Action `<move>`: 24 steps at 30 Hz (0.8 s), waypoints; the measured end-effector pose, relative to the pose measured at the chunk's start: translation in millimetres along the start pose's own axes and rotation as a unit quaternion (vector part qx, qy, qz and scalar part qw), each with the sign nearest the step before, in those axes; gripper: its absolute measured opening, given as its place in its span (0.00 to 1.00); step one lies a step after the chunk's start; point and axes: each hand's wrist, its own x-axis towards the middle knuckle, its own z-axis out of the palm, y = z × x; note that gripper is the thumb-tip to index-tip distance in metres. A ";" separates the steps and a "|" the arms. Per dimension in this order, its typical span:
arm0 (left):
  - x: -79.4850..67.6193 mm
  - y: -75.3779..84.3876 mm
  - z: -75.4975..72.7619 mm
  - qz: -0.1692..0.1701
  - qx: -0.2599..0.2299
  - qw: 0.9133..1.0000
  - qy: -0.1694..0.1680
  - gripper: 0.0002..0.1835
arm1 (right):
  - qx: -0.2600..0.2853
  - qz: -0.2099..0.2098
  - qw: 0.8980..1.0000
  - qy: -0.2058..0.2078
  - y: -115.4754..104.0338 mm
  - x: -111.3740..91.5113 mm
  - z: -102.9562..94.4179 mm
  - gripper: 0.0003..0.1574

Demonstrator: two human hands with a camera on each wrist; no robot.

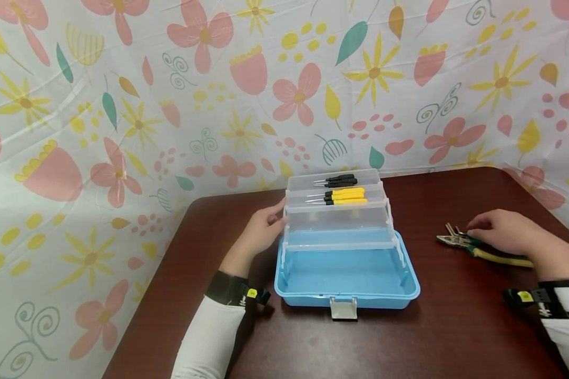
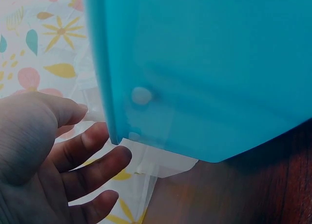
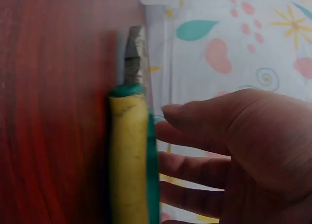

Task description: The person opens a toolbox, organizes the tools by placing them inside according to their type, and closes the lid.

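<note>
A light blue toolbox (image 1: 346,301) stands with its clear stacked trays (image 1: 336,226) raised. My left hand (image 1: 265,229) is at the trays' left side, fingertips touching or close to the clear plastic; in the left wrist view its fingers are spread and loosely bent beside the blue wall. My right hand (image 1: 507,231) hovers by the pliers (image 1: 498,257), which have yellow and green handles. In the right wrist view its fingers are loosely bent next to the handle (image 3: 129,160), with no grip visible. Small brass-coloured pieces (image 1: 450,229) lie near its fingertips, their kind unclear.
Black-handled screwdrivers (image 1: 341,181) lie in the top tray, and yellow-handled screwdrivers (image 1: 348,196) in the tray below. A latch (image 1: 343,309) hangs at the box's front. The dark wooden table (image 1: 360,347) meets a flowered cloth (image 1: 265,105) behind.
</note>
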 end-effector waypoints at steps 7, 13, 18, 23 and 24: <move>0.9 -2.3 1.2 -0.005 -0.002 1.000 -0.003 0.31 | -0.015 0.002 1.000 -0.005 0.1 5.4 13.6 0.18; 0.6 -0.7 0.8 -0.005 0.000 1.000 -0.001 0.31 | -0.027 0.008 1.000 0.003 -1.1 7.4 16.6 0.16; 0.9 0.1 0.2 -0.001 0.000 1.000 0.004 0.31 | -0.033 0.019 0.999 0.003 1.2 6.9 13.7 0.17; 1.4 1.4 -0.7 0.000 -0.002 1.000 0.005 0.31 | -0.024 0.022 0.999 -0.008 9.0 4.7 8.8 0.17; 1.4 1.6 -0.8 -0.001 -0.001 1.000 0.004 0.31 | -0.021 0.023 0.999 -0.009 10.8 4.2 8.0 0.17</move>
